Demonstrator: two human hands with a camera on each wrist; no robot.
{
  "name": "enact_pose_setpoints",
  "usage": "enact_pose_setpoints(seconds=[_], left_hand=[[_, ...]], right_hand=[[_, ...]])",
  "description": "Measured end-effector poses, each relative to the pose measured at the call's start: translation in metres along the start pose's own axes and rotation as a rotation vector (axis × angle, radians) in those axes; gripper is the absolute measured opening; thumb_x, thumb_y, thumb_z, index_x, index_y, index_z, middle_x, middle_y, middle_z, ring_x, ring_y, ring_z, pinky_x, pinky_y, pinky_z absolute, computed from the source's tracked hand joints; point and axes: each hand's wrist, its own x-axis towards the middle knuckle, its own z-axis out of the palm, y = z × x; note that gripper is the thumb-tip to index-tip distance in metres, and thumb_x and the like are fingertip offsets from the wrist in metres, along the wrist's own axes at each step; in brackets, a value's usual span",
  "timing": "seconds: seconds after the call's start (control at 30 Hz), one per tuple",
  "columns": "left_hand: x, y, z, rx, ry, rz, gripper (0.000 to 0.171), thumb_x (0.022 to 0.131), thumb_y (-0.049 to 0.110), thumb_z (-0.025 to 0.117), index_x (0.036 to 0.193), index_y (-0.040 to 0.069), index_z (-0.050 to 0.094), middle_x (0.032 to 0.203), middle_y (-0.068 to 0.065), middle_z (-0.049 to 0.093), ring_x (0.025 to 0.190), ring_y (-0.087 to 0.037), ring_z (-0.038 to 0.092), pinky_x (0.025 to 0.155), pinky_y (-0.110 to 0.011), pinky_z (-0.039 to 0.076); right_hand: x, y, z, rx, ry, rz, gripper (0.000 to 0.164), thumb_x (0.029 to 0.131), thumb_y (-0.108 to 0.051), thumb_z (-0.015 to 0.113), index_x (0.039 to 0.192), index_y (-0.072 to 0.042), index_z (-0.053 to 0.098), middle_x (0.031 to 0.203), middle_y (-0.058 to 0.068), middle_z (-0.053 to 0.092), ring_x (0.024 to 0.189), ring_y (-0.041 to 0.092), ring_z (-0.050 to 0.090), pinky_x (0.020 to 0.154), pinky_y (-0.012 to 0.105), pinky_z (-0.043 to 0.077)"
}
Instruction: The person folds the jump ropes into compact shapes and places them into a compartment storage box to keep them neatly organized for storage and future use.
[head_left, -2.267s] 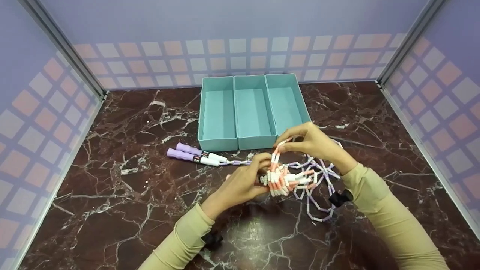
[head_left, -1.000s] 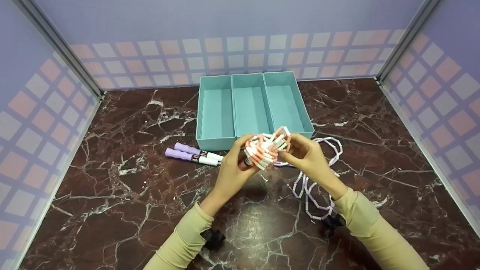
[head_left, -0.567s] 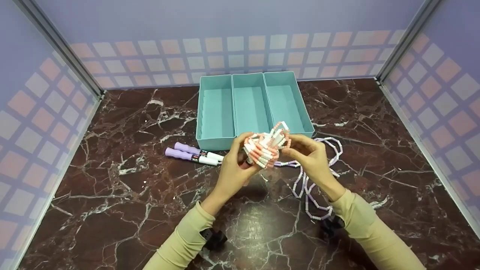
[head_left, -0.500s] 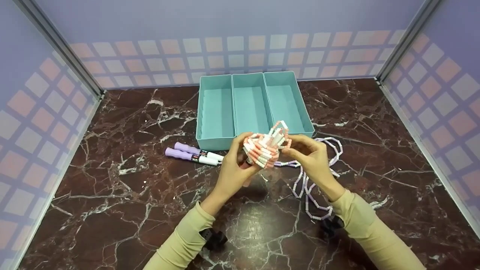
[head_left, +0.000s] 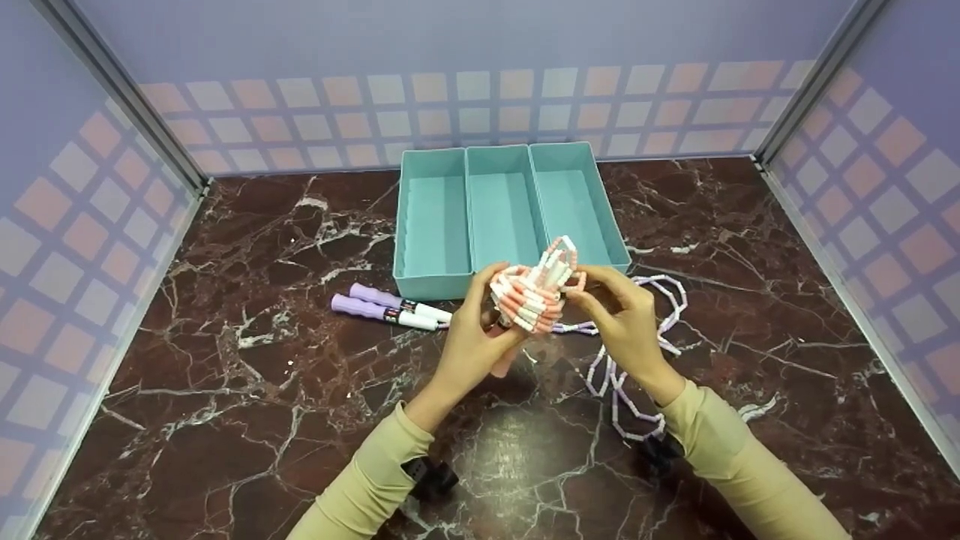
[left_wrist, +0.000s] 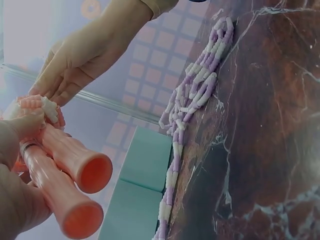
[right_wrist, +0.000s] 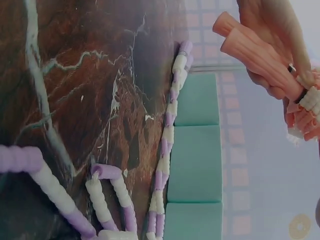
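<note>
A coral-and-white beaded jump rope [head_left: 529,300] is wound into a compact bundle, held up above the table in front of the box. My left hand [head_left: 469,337] grips it from the left, fingers and thumb curled round the bundle. Its two coral handles [left_wrist: 60,185] stick out side by side below that hand in the left wrist view. On the bundle's right, my right hand [head_left: 626,322] pinches a small loop of the beads between thumb and fingers. A second jump rope lies beneath, with purple-and-white beads [head_left: 637,416] and two purple handles [head_left: 367,307].
A teal box [head_left: 435,289] with three long compartments stands behind the hands, near the back wall. The purple rope's loops spread over the dark marble table [head_left: 262,420] to the right. Patterned lilac walls [head_left: 480,45] enclose the back and both sides.
From 2.3 seconds ago, the coral bundle has risen and moved away from me, its upright strand gathered in. My right hand has come down to its right side. Lately only slight turning shows.
</note>
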Motion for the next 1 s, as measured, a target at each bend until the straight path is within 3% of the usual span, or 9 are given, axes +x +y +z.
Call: enact_pose_setpoints(seconds=[0.17, 0.3, 0.4, 0.5, 0.57, 0.67, 0.77, 0.87, 1.0], left_hand=[[-0.002, -0.004, -0.002, 0.048, -0.018, -0.010, 0.076, 0.081, 0.004, 0.077, 0.146, 0.017, 0.040, 0.138, -0.012, 0.059, 0.102, -0.021, 0.071, 0.076, -0.030, 0.062], [-0.003, -0.008, -0.004, 0.067, -0.045, 0.016, 0.075, 0.081, 0.005, 0.078, 0.145, 0.019, 0.042, 0.138, -0.011, 0.058, 0.100, -0.020, 0.070, 0.081, -0.031, 0.062], [-0.004, -0.010, -0.004, 0.060, -0.065, 0.043, 0.075, 0.081, 0.003, 0.078, 0.145, 0.019, 0.042, 0.142, -0.011, 0.054, 0.115, -0.020, 0.065, 0.092, -0.030, 0.059], [-0.004, -0.010, -0.004, 0.069, -0.055, 0.039, 0.077, 0.080, 0.003, 0.079, 0.145, 0.021, 0.043, 0.141, -0.010, 0.055, 0.110, -0.019, 0.067, 0.089, -0.028, 0.059], [-0.004, -0.009, -0.004, 0.080, -0.044, 0.039, 0.076, 0.080, 0.002, 0.078, 0.145, 0.020, 0.043, 0.139, -0.011, 0.057, 0.107, -0.019, 0.069, 0.083, -0.028, 0.061], [-0.004, -0.008, -0.003, 0.152, -0.009, 0.072, 0.075, 0.080, 0.005, 0.079, 0.144, 0.018, 0.043, 0.138, -0.012, 0.058, 0.112, -0.020, 0.067, 0.087, -0.028, 0.060], [-0.004, -0.008, -0.001, 0.287, 0.035, 0.147, 0.076, 0.080, 0.009, 0.080, 0.145, 0.014, 0.042, 0.141, -0.013, 0.057, 0.126, -0.023, 0.060, 0.105, -0.032, 0.052], [-0.005, -0.008, 0.000, 0.423, 0.071, 0.205, 0.078, 0.080, 0.013, 0.081, 0.146, 0.014, 0.040, 0.144, -0.011, 0.055, 0.131, -0.025, 0.055, 0.113, -0.037, 0.044], [-0.005, -0.010, 0.000, 0.474, 0.079, 0.240, 0.078, 0.080, 0.010, 0.080, 0.146, 0.013, 0.040, 0.145, -0.012, 0.053, 0.132, -0.027, 0.055, 0.115, -0.036, 0.043]], right_hand=[[0.005, -0.001, -0.004, 0.095, -0.042, 0.169, 0.032, 0.092, 0.007, 0.061, 0.124, 0.011, 0.062, 0.107, -0.003, 0.071, 0.086, 0.010, 0.070, 0.077, 0.024, 0.060], [0.012, -0.001, -0.008, 0.023, -0.107, 0.233, 0.036, 0.096, 0.000, 0.058, 0.132, 0.000, 0.061, 0.110, 0.001, 0.069, 0.086, 0.008, 0.062, 0.075, 0.017, 0.055], [0.015, 0.000, -0.010, -0.097, -0.165, 0.192, 0.036, 0.096, -0.004, 0.060, 0.131, -0.007, 0.063, 0.106, 0.008, 0.068, 0.082, 0.005, 0.056, 0.071, 0.012, 0.050], [0.015, 0.000, -0.011, -0.181, -0.168, 0.110, 0.031, 0.092, -0.002, 0.064, 0.123, -0.003, 0.069, 0.101, 0.013, 0.069, 0.082, 0.002, 0.056, 0.069, 0.011, 0.048], [0.015, -0.001, -0.011, -0.181, -0.158, 0.084, 0.026, 0.090, 0.001, 0.067, 0.116, 0.000, 0.072, 0.099, 0.014, 0.069, 0.084, 0.001, 0.057, 0.069, 0.011, 0.049], [0.014, -0.006, -0.012, -0.086, -0.151, 0.140, 0.021, 0.090, 0.004, 0.065, 0.110, 0.004, 0.073, 0.101, 0.010, 0.068, 0.087, 0.003, 0.061, 0.069, 0.013, 0.052], [0.014, -0.011, -0.010, 0.056, -0.137, 0.282, 0.021, 0.094, 0.002, 0.060, 0.111, 0.008, 0.070, 0.104, 0.004, 0.068, 0.093, 0.007, 0.065, 0.077, 0.020, 0.059], [0.014, -0.015, -0.008, 0.201, -0.081, 0.409, 0.023, 0.096, 0.000, 0.058, 0.111, 0.015, 0.067, 0.103, 0.001, 0.069, 0.097, 0.011, 0.068, 0.086, 0.030, 0.060], [0.016, -0.017, -0.006, 0.330, 0.008, 0.503, 0.025, 0.095, 0.002, 0.059, 0.113, 0.018, 0.064, 0.100, 0.001, 0.074, 0.092, 0.014, 0.071, 0.083, 0.032, 0.062]])
